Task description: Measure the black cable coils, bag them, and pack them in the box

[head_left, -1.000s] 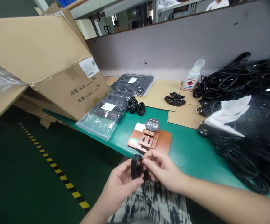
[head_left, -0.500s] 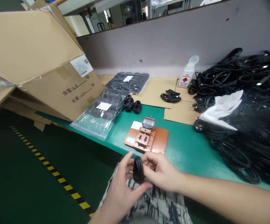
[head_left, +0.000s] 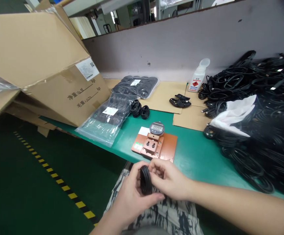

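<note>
A small black coiled cable (head_left: pixel 145 180) is held on edge just in front of the bench edge. Around its left side curl the fingers of my left hand (head_left: pixel 132 195), with the thumb below the coil. My right hand (head_left: pixel 170 179) pinches at the coil's upper right, its fingertips partly hidden. Right beyond both hands, on the green mat, lies a copper-coloured fixture (head_left: pixel 154 145) carrying a round digital gauge (head_left: pixel 157 128) whose display reads zeros.
Two coiled cables (head_left: pixel 140 109) sit beside clear bags of cables (head_left: pixel 111 112). A large cardboard box (head_left: pixel 65 88) leans at the left. A white bottle (head_left: pixel 197 78) stands near the back wall. At the right rises a heap of black cables (head_left: pixel 249 147) with a white glove-like cloth (head_left: pixel 232 116).
My left fingers have closed in around the coil, and the left thumb has slid slightly right beneath it. The right hand has hardly moved.
</note>
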{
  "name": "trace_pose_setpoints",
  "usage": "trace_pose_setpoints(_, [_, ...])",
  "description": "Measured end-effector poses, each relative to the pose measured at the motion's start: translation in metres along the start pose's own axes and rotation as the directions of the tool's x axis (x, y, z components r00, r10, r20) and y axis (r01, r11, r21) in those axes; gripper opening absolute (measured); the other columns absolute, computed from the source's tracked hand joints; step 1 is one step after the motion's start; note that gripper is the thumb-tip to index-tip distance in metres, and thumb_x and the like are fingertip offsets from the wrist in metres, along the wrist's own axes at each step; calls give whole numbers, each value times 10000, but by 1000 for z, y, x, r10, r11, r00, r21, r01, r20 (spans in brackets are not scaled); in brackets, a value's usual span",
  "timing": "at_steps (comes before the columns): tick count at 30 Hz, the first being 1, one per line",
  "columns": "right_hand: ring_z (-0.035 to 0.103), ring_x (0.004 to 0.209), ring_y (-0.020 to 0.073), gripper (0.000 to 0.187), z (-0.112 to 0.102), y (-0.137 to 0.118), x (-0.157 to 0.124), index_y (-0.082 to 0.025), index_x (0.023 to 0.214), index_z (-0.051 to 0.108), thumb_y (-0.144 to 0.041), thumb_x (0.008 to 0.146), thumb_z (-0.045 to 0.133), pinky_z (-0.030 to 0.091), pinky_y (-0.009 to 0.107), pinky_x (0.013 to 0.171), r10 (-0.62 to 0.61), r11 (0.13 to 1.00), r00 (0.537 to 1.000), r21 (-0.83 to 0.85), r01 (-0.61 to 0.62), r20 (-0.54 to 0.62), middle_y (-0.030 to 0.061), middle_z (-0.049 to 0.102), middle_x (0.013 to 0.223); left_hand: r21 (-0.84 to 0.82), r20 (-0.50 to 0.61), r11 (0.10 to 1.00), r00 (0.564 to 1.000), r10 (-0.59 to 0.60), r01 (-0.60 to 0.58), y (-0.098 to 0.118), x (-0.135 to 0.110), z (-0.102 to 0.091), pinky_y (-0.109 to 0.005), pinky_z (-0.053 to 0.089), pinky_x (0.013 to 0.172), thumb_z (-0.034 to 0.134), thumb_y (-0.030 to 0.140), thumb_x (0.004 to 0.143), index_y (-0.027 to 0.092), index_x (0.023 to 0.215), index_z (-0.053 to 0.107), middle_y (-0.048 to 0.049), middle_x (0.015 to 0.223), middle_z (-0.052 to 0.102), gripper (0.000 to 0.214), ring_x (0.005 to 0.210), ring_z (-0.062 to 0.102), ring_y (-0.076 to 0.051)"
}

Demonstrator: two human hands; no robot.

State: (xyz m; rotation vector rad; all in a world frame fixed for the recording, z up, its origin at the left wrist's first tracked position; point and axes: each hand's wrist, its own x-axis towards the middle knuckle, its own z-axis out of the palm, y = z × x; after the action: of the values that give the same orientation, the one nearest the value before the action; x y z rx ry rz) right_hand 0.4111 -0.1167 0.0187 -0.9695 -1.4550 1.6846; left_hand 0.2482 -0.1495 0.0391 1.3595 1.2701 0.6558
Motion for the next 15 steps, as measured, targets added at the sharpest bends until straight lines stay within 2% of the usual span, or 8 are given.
trace_pose_setpoints(3, [377,558,99,119,0,-1,1,-193,753,458,-238,815,548,328,217,512,-25,1000,999,-11,25,-37,-59,408,622,-176,12,984,1000,-15,17,-3,-2,0,-242,537,756,843,250,669,296,1238,429,-29,1069,633,705,960,659,-204])
trace_pose_setpoints(5, [364,570,101,125,-1,-2,1,-198,752,445,-251,821,534,326,217,518,-32,999,997,-1,32,-63,-59,393,633,-226,61,974,998,5,9,-6,-3,-3,-232,536,695,813,246,715,317,1299,390,-50,1113,614,725,895,671,-190])
trace_pose_setpoints(8, [379,560,100,132,-2,-4,2,-206,766,434,-277,830,525,333,216,513,-11,999,999,50,14,-47,-59,401,641,-394,198,919,978,73,11,-10,-3,-9,-274,561,610,668,325,850,340,1358,348,-89,1166,587,601,822,695,-214])
trace_pose_setpoints(10, [384,545,95,137,-2,-5,1,-206,777,435,-288,842,524,329,211,503,-16,997,999,70,18,-32,-62,408,635,-506,227,862,969,94,35,-12,0,-12,-284,569,546,580,343,903,345,1346,362,-98,1182,584,494,765,709,-218])
trace_pose_setpoints(12, [387,529,89,139,-2,-5,0,-203,790,443,-296,863,517,320,206,491,-43,996,999,75,45,-26,-64,417,623,-520,217,851,975,57,66,-13,4,-12,-266,564,506,563,328,915,326,1304,403,-89,1146,611,420,691,708,-191])
trace_pose_setpoints(15, [426,484,87,151,-2,-5,-2,-205,824,441,-324,900,495,326,202,459,-59,994,998,90,56,29,-68,444,596,-419,225,899,974,-33,128,-11,10,-10,-244,557,497,558,367,920,221,1163,524,-69,932,669,285,620,691,-166])
